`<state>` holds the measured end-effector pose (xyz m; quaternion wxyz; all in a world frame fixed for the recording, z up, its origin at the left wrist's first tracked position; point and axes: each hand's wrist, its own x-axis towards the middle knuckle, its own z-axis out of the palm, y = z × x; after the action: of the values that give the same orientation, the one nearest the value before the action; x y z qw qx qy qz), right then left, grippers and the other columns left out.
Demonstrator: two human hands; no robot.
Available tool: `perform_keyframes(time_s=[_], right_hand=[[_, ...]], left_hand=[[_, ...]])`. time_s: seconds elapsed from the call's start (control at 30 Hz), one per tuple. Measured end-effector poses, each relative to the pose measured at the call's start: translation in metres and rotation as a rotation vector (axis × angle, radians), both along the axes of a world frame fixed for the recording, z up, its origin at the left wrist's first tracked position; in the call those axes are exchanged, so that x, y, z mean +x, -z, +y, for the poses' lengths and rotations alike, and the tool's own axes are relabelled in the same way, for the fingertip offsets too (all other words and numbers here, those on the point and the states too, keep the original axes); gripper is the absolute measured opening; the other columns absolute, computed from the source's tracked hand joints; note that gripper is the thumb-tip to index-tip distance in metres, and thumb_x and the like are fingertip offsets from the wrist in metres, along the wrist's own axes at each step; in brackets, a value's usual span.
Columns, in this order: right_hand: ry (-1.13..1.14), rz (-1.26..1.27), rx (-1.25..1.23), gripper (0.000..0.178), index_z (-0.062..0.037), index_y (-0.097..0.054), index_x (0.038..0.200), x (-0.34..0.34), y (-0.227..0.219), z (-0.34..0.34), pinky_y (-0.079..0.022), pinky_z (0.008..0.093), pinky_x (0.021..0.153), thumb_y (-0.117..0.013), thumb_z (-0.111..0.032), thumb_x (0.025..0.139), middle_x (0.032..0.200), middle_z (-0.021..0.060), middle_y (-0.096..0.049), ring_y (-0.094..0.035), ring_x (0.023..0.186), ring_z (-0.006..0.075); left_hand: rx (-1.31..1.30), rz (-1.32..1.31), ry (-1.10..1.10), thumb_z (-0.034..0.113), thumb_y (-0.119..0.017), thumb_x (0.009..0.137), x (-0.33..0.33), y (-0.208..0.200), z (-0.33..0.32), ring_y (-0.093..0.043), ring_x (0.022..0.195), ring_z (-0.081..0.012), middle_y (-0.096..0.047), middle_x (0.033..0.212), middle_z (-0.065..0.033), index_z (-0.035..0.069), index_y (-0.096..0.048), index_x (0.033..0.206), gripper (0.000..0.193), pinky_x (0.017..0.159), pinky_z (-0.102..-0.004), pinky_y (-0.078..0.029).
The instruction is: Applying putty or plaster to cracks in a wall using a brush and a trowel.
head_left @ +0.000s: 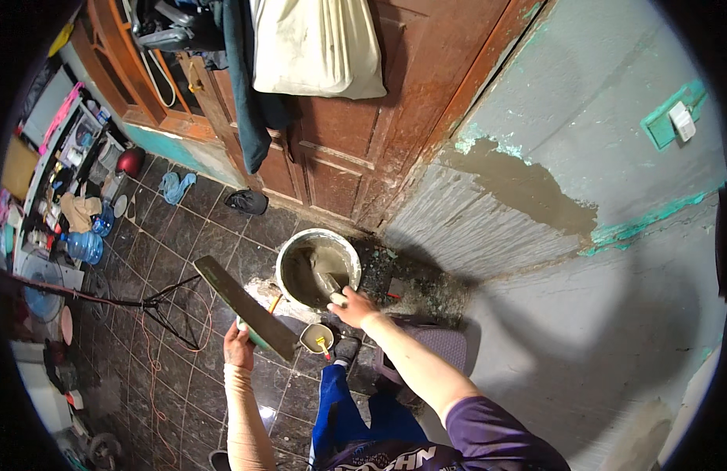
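My left hand [238,345] is closed around the handle of a long, flat plastering trowel [242,302], its blade slanting across in front of me, left of the bucket. A round bucket [280,271] with a smeared pale rim stands on the floor and holds grey wet mortar [304,267]. Over its near right edge my right hand [352,307] grips a small trowel [329,282], whose blade reaches down to the mortar. Just nearer than the bucket sits a small bowl [304,344] with a yellow-and-red-handled brush [324,346] in it.
A plastic stool [442,349] stands right of my legs, by the grey wall [614,330]. A wet mortar patch [528,184] covers part of that wall. Ahead is a wooden door [332,169] with hanging bags. Leftward are a tripod [163,302], a cable and cluttered shelves.
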<state>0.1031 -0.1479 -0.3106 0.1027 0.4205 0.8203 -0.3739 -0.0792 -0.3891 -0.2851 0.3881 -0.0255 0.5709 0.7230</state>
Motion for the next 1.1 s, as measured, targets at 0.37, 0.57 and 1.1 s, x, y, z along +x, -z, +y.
perform_keyframes(time_s=[0.37, 0.57, 1.1], right_hand=[[-0.258, -0.099, 0.174, 0.030, -0.0078, -0.059, 0.105, -0.030, -0.031, 0.068, -0.049, 0.0435, 0.078, -0.057, -0.014, 0.076, 0.098, 0.0188, -0.060, -0.058, 0.097, 0.0336], [-0.477, -0.201, 0.198, 0.037, -0.0064, -0.050, 0.116, -0.057, 0.025, 0.094, -0.044, 0.0448, 0.086, -0.054, -0.013, 0.079, 0.104, 0.0190, -0.058, -0.055, 0.102, 0.0355], [0.074, 0.135, -0.191, 0.028, -0.0035, -0.063, 0.092, -0.027, 0.070, 0.049, -0.048, 0.0380, 0.079, -0.064, -0.021, 0.070, 0.093, 0.0180, -0.063, -0.060, 0.089, 0.0317]], left_hand=[[-0.017, -0.033, 0.018, 0.011, -0.050, 0.091, -0.009, 0.068, -0.031, -0.057, 0.095, -0.0144, -0.061, 0.106, -0.0044, 0.000, -0.054, 0.117, 0.029, 0.084, -0.0272, -0.044], [-0.049, -0.093, 0.058, 0.014, -0.052, 0.091, 0.011, 0.094, -0.013, -0.057, 0.097, -0.0156, -0.059, 0.110, -0.0057, 0.001, -0.051, 0.122, 0.033, 0.084, -0.0276, -0.045], [-0.024, -0.142, 0.020, 0.018, -0.051, 0.093, 0.029, 0.127, 0.012, -0.056, 0.099, -0.0166, -0.059, 0.113, -0.0066, 0.001, -0.051, 0.123, 0.035, 0.087, -0.0298, -0.044]])
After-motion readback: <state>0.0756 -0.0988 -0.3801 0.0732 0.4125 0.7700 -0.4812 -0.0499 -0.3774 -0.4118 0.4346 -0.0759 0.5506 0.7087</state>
